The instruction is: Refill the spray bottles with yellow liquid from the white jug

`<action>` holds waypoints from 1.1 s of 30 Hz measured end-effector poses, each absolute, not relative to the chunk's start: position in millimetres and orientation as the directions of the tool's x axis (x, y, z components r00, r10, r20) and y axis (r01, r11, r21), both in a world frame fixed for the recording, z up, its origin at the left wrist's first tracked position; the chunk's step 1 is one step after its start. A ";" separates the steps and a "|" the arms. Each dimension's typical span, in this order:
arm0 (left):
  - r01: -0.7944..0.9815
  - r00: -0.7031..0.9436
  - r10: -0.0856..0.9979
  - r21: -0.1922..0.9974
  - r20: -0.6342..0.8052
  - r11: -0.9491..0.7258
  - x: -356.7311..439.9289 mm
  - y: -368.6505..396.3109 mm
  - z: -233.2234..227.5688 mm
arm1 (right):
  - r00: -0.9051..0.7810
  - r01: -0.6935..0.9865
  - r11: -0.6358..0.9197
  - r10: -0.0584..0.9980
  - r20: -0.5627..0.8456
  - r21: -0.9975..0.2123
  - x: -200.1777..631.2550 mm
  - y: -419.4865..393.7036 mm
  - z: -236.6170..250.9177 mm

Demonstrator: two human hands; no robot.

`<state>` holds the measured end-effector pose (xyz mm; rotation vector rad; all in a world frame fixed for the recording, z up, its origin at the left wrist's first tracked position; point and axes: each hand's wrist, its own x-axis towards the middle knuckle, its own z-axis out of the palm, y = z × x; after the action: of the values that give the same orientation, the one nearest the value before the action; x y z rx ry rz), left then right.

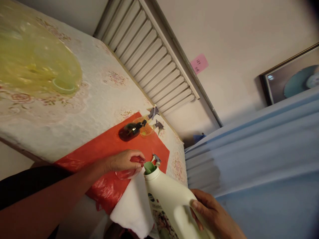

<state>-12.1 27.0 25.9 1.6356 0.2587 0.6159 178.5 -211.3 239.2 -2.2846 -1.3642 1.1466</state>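
Note:
My right hand (211, 212) grips the handle of a large white jug (171, 202) with a green spout (149, 167), tilted toward the table. My left hand (124, 161) is closed around a small clear red bottle (129, 171) that stands on a red plastic sheet (109, 146). The jug's spout sits right beside the red bottle's top. A grey spray head (156, 159) lies just behind the spout.
A dark brown bottle (131, 130) and an orange bottle (146, 127) with grey spray heads (153, 113) lie further along the red sheet. A white cloth (134, 205) hangs off the table edge. A yellow plastic basin (35, 59) blurs at top left. Blue curtain (249, 159) on the right.

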 end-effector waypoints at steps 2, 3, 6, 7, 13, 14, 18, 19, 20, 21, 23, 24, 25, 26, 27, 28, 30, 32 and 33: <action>-0.178 0.827 0.509 0.970 0.240 -0.168 -11.9 26.8 26.0 | 0.244 0.631 -0.528 0.830 -0.501 -0.569 178.6 -211.8 238.8; -0.178 0.827 0.508 0.969 0.242 -0.171 -11.8 26.7 25.9 | 0.242 0.630 -0.525 0.833 -0.498 -0.572 178.6 -212.0 238.6; -0.181 0.828 0.504 0.968 0.246 -0.175 -11.0 26.6 25.0 | 0.244 0.633 -0.522 0.835 -0.493 -0.571 178.7 -211.9 238.3; -0.183 0.829 0.502 0.968 0.246 -0.173 -10.8 26.7 24.5 | 0.248 0.632 -0.526 0.833 -0.495 -0.569 178.5 -211.6 238.4; -0.197 0.828 0.502 0.968 0.249 -0.156 -11.3 26.3 23.6 | 0.254 0.627 -0.544 0.820 -0.513 -0.558 175.5 -208.0 240.6; -0.200 0.831 0.497 0.968 0.251 -0.154 -11.2 26.2 23.5 | 0.255 0.627 -0.546 0.818 -0.515 -0.556 175.3 -207.8 240.8; -0.215 0.828 0.494 0.964 0.266 -0.158 -8.6 26.8 19.9 | 0.245 0.645 -0.529 0.826 -0.507 -0.551 176.0 -209.0 240.9; -0.218 0.826 0.495 0.963 0.270 -0.161 -7.8 27.2 18.6 | 0.244 0.648 -0.526 0.828 -0.504 -0.551 176.1 -209.4 240.9; -0.219 0.825 0.495 0.962 0.272 -0.163 -7.1 27.5 17.5 | 0.245 0.647 -0.528 0.828 -0.505 -0.550 175.9 -209.6 241.0; -0.219 0.826 0.494 0.962 0.273 -0.165 -6.7 27.7 16.7 | 0.249 0.644 -0.532 0.825 -0.508 -0.549 175.6 -209.7 241.2; -0.215 0.828 0.490 0.962 0.271 -0.170 -6.9 27.9 16.8 | 0.257 0.643 -0.537 0.823 -0.506 -0.546 174.4 -209.1 241.8; -0.209 0.830 0.490 0.963 0.265 -0.168 -7.5 27.7 17.5 | 0.260 0.645 -0.536 0.824 -0.504 -0.545 173.7 -208.6 242.1; -0.202 0.832 0.491 0.965 0.259 -0.166 -8.2 27.5 18.6 | 0.260 0.646 -0.535 0.825 -0.502 -0.545 173.1 -208.0 242.4; -0.196 0.833 0.493 0.967 0.252 -0.163 -8.9 27.2 19.9 | 0.259 0.647 -0.533 0.826 -0.501 -0.546 172.7 -207.6 242.6; -0.192 0.834 0.495 0.969 0.245 -0.155 -9.5 26.9 21.0 | 0.258 0.645 -0.534 0.826 -0.501 -0.547 172.5 -207.3 242.7; -0.192 0.835 0.495 0.970 0.240 -0.147 -9.9 26.7 21.9 | 0.258 0.643 -0.536 0.824 -0.504 -0.547 172.5 -207.2 242.7; -0.201 0.835 0.493 0.969 0.246 -0.144 -10.0 26.6 22.3 | 0.260 0.641 -0.540 0.822 -0.507 -0.546 173.1 -207.7 242.3; -0.210 0.832 0.490 0.965 0.260 -0.155 -9.2 27.0 21.5 | 0.255 0.649 -0.532 0.826 -0.503 -0.544 174.1 -208.6 241.7; -0.210 0.831 0.490 0.965 0.262 -0.160 -8.7 27.2 20.8 | 0.252 0.653 -0.527 0.828 -0.501 -0.544 174.7 -209.1 241.3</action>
<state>-8.7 27.2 20.8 1.6209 0.2251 0.6232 174.7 -209.1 241.3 -2.2973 -1.3875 1.1387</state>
